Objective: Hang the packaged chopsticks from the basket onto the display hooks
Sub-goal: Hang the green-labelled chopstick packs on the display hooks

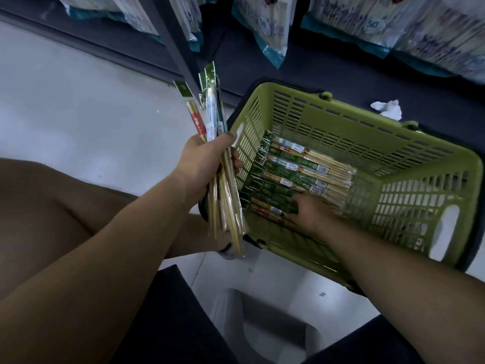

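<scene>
A green plastic basket (433, 164) sits on the floor, tilted toward me. Several packaged chopsticks (309, 169) with green headers lie in a row on its bottom. My left hand (207, 161) grips a bundle of several chopstick packs (215, 122) upright, just left of the basket's rim. My right hand (309, 211) reaches down inside the basket, its fingers on the nearest packs at the bottom row; whether it has closed on one is blurred. No display hooks are in view.
Large blue-and-white bags (273, 27) hang along the dark shelf base at the top. A crumpled white paper (388, 107) lies on the dark ledge behind the basket. A grey stool (262, 332) is under me, with my knee at the left.
</scene>
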The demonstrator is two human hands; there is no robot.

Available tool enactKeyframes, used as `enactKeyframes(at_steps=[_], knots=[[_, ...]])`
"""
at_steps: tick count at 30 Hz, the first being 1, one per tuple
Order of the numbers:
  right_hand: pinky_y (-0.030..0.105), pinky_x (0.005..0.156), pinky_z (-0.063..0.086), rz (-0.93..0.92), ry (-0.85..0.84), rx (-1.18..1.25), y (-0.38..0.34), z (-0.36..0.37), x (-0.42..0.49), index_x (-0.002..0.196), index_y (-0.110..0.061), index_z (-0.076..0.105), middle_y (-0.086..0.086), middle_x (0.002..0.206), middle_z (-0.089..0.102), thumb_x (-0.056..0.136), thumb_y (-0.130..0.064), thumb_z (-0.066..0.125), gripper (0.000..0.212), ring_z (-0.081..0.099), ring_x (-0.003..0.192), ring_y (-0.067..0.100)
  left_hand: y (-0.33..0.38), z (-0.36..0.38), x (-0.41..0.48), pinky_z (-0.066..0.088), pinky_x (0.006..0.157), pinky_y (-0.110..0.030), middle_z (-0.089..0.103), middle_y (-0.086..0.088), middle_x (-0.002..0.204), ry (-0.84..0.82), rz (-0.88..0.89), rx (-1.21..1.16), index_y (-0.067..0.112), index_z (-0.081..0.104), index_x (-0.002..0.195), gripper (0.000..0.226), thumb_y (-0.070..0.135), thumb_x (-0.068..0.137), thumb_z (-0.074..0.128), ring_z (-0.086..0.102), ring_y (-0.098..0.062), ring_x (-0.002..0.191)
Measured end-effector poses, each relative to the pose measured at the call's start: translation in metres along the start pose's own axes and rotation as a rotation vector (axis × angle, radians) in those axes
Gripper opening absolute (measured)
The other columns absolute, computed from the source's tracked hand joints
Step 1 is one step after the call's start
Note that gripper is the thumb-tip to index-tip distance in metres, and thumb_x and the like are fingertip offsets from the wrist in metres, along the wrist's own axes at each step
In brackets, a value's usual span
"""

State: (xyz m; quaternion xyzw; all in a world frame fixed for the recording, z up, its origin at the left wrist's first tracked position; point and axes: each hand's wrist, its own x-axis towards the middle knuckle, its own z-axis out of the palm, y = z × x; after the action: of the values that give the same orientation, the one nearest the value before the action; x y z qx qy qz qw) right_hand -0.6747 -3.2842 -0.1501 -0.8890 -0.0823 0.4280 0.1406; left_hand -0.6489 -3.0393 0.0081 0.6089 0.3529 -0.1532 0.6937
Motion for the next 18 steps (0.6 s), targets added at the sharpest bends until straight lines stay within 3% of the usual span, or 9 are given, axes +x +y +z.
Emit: enactKeyframes(at_steps=[5,9,14,18], knots=[[0.038,0.086,0.053,-0.034,0.003,-0.088,0.000,0.016,0.004,0.121,-0.023,0.062,0.007,0.118,0.063,0.088,-0.037,0.076,0.038,0.060,0.106,0.028,-0.003,-0.001,0.006,0.059,0.061,-0.033,0.067,-0.006,0.070,-0.009,0.038,0.014,0.004,0.055,0.106,0.022,0.020,0.098,0.067,0.068,-0.023,0.061],[0.033,0.071,0.043,-0.035,0.024,-0.077,-0.001,0.019,0.010,0.093,-0.026,0.053,0.003,0.104,0.054,0.088,-0.033,0.076,0.024,0.055,0.095,0.023,-0.006,0.001,0.008,0.059,0.063,-0.035,0.067,-0.006,0.070,-0.004,0.058,0.037,0.007,0.057,0.101,0.019,0.021,0.097,0.067,0.068,-0.024,0.062],[0.031,0.070,0.039,-0.066,0.012,-0.100,-0.002,0.021,0.011,0.103,-0.023,0.059,0.002,0.103,0.053,0.091,-0.031,0.072,0.020,0.049,0.088,0.019,-0.007,0.000,0.011,0.059,0.063,-0.035,0.067,-0.007,0.071,-0.018,0.068,0.044,0.005,0.058,0.100,0.019,0.022,0.097,0.067,0.068,-0.024,0.063],[0.031,0.066,0.040,-0.086,0.030,-0.056,0.007,0.019,0.010,0.083,-0.026,0.050,0.002,0.097,0.055,0.091,-0.031,0.070,0.022,0.054,0.090,0.022,-0.008,0.000,0.012,0.059,0.062,-0.035,0.066,-0.009,0.070,-0.010,0.065,0.019,0.001,0.056,0.103,0.022,0.019,0.097,0.067,0.068,-0.025,0.060]])
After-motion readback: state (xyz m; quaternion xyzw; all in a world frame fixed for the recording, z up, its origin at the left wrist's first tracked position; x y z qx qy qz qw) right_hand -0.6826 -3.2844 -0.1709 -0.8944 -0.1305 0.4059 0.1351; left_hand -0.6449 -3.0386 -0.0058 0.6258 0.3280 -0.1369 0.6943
